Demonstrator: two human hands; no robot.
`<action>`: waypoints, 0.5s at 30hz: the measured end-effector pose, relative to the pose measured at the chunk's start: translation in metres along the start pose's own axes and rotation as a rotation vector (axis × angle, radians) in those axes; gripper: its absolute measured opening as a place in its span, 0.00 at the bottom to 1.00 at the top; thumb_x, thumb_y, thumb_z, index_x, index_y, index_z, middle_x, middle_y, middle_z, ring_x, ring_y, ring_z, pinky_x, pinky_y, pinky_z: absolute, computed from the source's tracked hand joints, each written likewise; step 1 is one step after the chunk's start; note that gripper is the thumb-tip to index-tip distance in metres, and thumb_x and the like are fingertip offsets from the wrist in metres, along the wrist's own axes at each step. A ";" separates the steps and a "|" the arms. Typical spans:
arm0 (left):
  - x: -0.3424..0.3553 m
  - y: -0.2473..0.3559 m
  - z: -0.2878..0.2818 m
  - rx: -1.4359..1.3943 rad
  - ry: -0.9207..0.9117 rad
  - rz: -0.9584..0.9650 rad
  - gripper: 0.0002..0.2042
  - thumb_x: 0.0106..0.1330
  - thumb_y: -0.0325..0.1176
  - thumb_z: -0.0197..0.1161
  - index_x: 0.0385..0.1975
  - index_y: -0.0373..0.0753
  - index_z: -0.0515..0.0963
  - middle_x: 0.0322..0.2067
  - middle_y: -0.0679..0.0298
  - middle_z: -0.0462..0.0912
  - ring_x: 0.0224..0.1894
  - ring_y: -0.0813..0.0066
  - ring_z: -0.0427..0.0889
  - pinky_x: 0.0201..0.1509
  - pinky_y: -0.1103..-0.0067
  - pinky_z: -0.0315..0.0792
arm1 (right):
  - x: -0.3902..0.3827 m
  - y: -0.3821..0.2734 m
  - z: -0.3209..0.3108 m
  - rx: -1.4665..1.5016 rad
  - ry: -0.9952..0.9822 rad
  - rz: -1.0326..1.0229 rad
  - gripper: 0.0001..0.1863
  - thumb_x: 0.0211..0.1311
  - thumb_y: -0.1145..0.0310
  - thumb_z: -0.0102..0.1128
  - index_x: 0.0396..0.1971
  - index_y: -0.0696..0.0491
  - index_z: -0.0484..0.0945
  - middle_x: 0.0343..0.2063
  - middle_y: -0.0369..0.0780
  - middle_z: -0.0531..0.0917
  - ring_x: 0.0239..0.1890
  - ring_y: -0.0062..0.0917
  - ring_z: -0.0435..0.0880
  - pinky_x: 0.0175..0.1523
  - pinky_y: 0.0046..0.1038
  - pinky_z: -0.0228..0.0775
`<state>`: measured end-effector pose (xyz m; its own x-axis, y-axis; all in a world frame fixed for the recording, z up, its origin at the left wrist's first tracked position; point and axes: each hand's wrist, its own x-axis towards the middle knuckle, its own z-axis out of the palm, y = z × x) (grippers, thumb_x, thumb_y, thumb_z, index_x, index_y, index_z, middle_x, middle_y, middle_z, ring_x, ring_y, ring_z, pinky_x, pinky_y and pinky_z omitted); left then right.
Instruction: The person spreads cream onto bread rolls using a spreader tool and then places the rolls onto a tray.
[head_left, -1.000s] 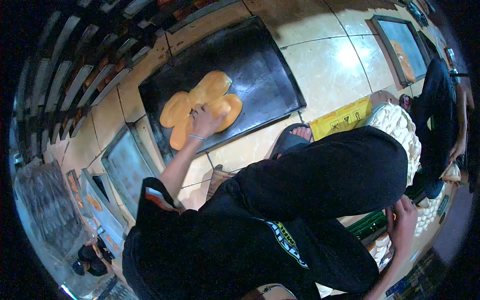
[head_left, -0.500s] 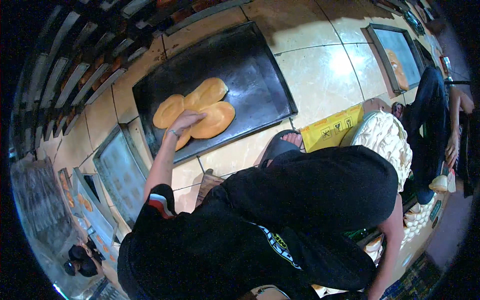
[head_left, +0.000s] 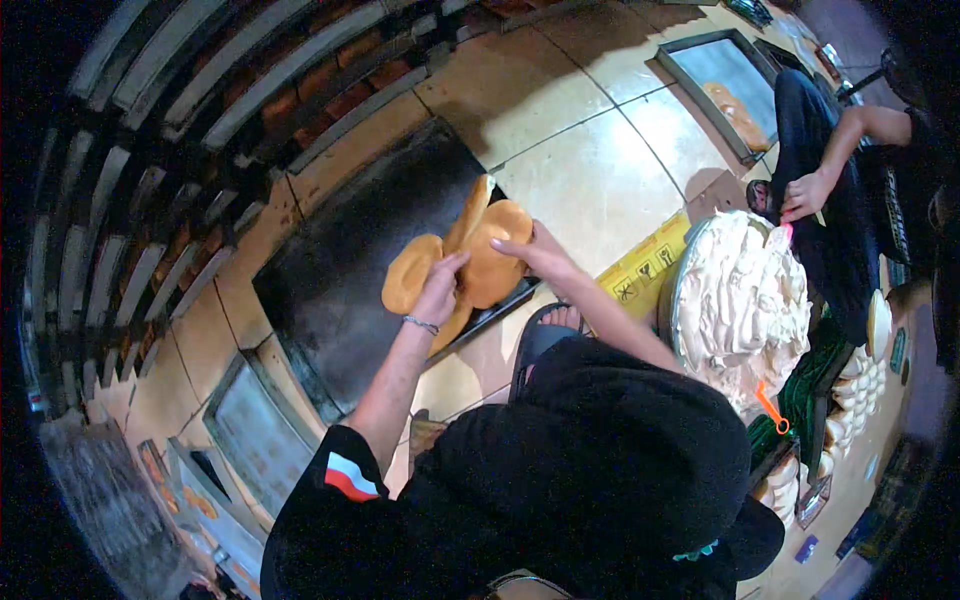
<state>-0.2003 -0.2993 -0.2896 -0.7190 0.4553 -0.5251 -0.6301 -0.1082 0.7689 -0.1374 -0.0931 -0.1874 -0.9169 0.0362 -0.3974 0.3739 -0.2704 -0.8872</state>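
A joined cluster of golden-brown, flat, rounded breads (head_left: 493, 277) is lifted above the dark baking tray (head_left: 350, 240). My left hand (head_left: 438, 290) grips the cluster near its middle, with a bracelet at the wrist. At its right side my right hand (head_left: 538, 252) holds the same breads, thumb on top and fingers hidden underneath. To the right of my knee stands a large round bowl (head_left: 677, 312) heaped with white cream (head_left: 740, 290). An orange-handled tool (head_left: 770, 410) sticks out of the cream.
A co-worker's hand (head_left: 808, 195) holds a pink-handled tool at the cream's far edge. A yellow box (head_left: 645, 265) lies beside the bowl. Stacked trays (head_left: 150, 160) rise at far left. Other trays (head_left: 262, 430) sit on the tiled floor. Rows of cream-coloured pieces (head_left: 855, 395) lie at right.
The breads have been raised off the tray and moved right. My right hand has come from the lower right to hold them. The co-worker's hand has moved to the cream.
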 end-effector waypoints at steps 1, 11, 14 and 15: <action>0.004 -0.001 -0.007 0.055 -0.041 -0.082 0.13 0.69 0.40 0.60 0.40 0.37 0.81 0.40 0.65 0.85 0.46 0.73 0.80 0.49 0.74 0.70 | 0.020 0.027 0.006 0.160 0.081 -0.022 0.25 0.56 0.65 0.71 0.52 0.58 0.75 0.44 0.40 0.84 0.46 0.23 0.82 0.51 0.27 0.75; 0.076 0.131 0.048 1.418 -0.514 1.312 0.12 0.69 0.37 0.55 0.25 0.41 0.80 0.30 0.58 0.82 0.39 0.58 0.79 0.61 0.63 0.66 | 0.022 0.045 -0.019 -0.021 -0.052 -0.068 0.20 0.55 0.71 0.72 0.48 0.58 0.80 0.43 0.38 0.85 0.42 0.19 0.83 0.51 0.26 0.75; 0.099 0.136 0.044 1.692 -0.699 1.138 0.17 0.69 0.40 0.54 0.20 0.40 0.80 0.22 0.56 0.81 0.32 0.56 0.80 0.56 0.65 0.71 | 0.012 0.057 -0.029 0.035 0.127 -0.057 0.21 0.56 0.72 0.70 0.50 0.58 0.79 0.43 0.38 0.85 0.44 0.21 0.83 0.52 0.25 0.74; 0.104 0.135 0.045 1.768 -0.440 0.957 0.19 0.69 0.43 0.53 0.21 0.38 0.81 0.24 0.53 0.82 0.34 0.54 0.81 0.54 0.64 0.73 | 0.013 0.065 -0.037 0.091 0.187 -0.074 0.19 0.57 0.72 0.69 0.50 0.59 0.79 0.43 0.38 0.85 0.44 0.22 0.83 0.52 0.25 0.74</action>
<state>-0.3465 -0.2268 -0.2239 -0.3040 0.9502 0.0685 0.9220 0.2754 0.2723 -0.1197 -0.0743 -0.2592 -0.8966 0.2344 -0.3757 0.2844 -0.3455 -0.8943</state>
